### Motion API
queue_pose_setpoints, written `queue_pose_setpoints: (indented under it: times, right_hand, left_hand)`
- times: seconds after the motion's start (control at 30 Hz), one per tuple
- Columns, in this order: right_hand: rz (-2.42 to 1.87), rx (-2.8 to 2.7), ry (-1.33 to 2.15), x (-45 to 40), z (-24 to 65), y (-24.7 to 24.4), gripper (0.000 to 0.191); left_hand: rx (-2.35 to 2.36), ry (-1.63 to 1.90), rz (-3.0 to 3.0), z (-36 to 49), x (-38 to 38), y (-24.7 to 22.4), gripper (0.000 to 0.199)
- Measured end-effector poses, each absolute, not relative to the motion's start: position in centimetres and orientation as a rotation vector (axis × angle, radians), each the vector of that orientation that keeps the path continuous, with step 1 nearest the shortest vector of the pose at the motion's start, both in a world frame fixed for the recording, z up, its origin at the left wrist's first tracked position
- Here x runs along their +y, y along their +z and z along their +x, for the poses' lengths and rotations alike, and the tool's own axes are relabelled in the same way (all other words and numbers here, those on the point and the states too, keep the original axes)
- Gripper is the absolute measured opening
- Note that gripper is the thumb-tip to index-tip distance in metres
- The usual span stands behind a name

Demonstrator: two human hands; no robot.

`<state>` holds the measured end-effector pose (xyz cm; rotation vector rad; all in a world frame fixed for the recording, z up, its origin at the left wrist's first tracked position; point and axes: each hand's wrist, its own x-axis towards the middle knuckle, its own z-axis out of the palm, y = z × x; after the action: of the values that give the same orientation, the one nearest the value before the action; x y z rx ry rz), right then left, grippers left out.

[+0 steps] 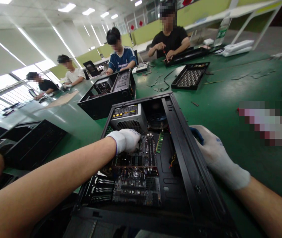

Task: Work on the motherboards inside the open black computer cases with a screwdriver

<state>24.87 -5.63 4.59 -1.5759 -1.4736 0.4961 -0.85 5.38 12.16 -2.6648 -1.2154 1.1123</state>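
My left hand point(128, 140), in a white glove, reaches into an open black computer case point(180, 132). Its fingers are curled against the upper part of the motherboard point(137, 186), and whatever they grip is hidden. To the right of that hand a green memory stick point(160, 142) lies beside the board. Above it sits the grey power supply point(128, 117). Outside the case's right edge, my gloved right hand point(212, 155) is closed around a dark blue curved handle point(197, 135); the rest of that item is out of sight.
Another open computer case point(108, 94) stands beyond mine, and a black case point(31, 142) lies to the left. A black perforated panel point(190, 76) and loose cables rest on the green table point(230, 96). Several people work around it. A bottle point(221, 31) stands at the far right.
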Motion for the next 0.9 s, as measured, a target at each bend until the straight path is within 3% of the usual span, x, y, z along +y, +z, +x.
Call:
queue_pose_setpoints:
  times: [0.17,0.53,0.9]
  right_hand:
    - [-1.570,-1.471,0.511,-5.69,24.77,4.70,0.047]
    - [-1.558,-1.473,0.504,-5.77,24.66,4.89,0.041]
    - [-1.563,-1.480,0.522,-5.87,24.66,5.02,0.042]
  left_hand:
    - [-1.240,1.113,-2.651,-0.91,5.36,12.10,0.051]
    - [-1.279,1.088,-2.644,-0.83,5.19,12.48,0.038]
    - [-1.245,1.102,-2.661,-0.73,5.24,12.51,0.044]
